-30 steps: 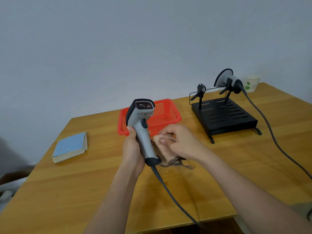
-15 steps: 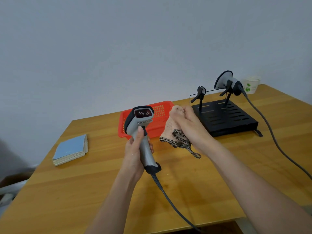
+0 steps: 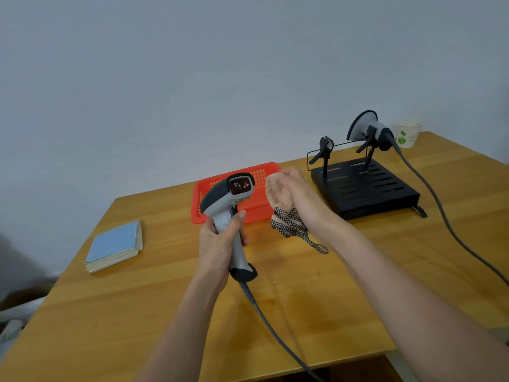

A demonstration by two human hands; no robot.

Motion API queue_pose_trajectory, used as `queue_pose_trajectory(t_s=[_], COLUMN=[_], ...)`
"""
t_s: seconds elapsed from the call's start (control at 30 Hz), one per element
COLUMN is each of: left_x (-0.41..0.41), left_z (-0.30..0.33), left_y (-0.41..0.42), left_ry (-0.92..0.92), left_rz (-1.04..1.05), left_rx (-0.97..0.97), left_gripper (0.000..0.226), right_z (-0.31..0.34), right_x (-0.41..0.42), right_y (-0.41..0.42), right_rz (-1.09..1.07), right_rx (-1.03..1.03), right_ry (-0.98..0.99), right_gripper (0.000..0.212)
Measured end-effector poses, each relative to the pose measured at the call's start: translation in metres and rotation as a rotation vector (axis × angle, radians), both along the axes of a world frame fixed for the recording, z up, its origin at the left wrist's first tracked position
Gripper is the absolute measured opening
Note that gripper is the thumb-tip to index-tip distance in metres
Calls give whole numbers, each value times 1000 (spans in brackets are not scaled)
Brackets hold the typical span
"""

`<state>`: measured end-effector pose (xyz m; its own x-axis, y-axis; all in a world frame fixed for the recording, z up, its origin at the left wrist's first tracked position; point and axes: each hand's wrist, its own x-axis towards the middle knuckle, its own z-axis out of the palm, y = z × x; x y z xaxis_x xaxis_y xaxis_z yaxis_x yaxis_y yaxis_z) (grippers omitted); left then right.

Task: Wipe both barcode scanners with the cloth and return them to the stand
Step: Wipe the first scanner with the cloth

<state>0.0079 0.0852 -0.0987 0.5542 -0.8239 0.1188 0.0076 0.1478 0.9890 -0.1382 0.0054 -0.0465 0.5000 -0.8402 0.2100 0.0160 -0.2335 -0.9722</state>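
Note:
My left hand (image 3: 219, 245) grips the handle of a grey and black barcode scanner (image 3: 230, 201), held upright above the table with its red window facing me. Its cable (image 3: 275, 334) runs down off the front edge. My right hand (image 3: 303, 201) holds a bunched pink cloth (image 3: 279, 193) with a checkered trim hanging below, just right of the scanner's head and apart from it. A second scanner (image 3: 367, 129) rests in the right clip of the black stand (image 3: 363, 186). The stand's left clip (image 3: 325, 146) holds nothing.
A red plastic basket (image 3: 201, 195) sits behind the held scanner. A stack of blue booklets (image 3: 114, 245) lies at the left. A paper cup (image 3: 407, 132) stands at the back right. The second scanner's cable (image 3: 446, 224) trails across the right side of the wooden table (image 3: 110, 312).
My right hand lifted the cloth from near the scanner's handle up beside its head. My left hand tilted the scanner so that its window faces me more.

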Motion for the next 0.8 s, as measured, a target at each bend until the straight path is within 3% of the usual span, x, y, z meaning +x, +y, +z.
queue_pose_trajectory(t_s=[0.1,0.23,0.47,0.67,0.8], left_x=[-1,-1,-5,-4,-2], left_z=[1,1,-2,-2,-4], left_y=[1,1,-2,-1,0], left_ry=[-28,-53,-82,-149,-148], left_rz=[7,12,32,33,41], left_rx=[33,38,50,69,90], left_gripper=[34,45,23,17,17], right_z=[0,-3,-6,-8,-8], right_x=[3,7,17,24,22], right_y=[0,-2,3,5,7], right_rz=[-26,-153,-213,-282,-206], right_rx=[29,-45,-155,-346,-366], right_ry=[-84,-41,-48,65,100], right_gripper=[21,17,10,9,11])
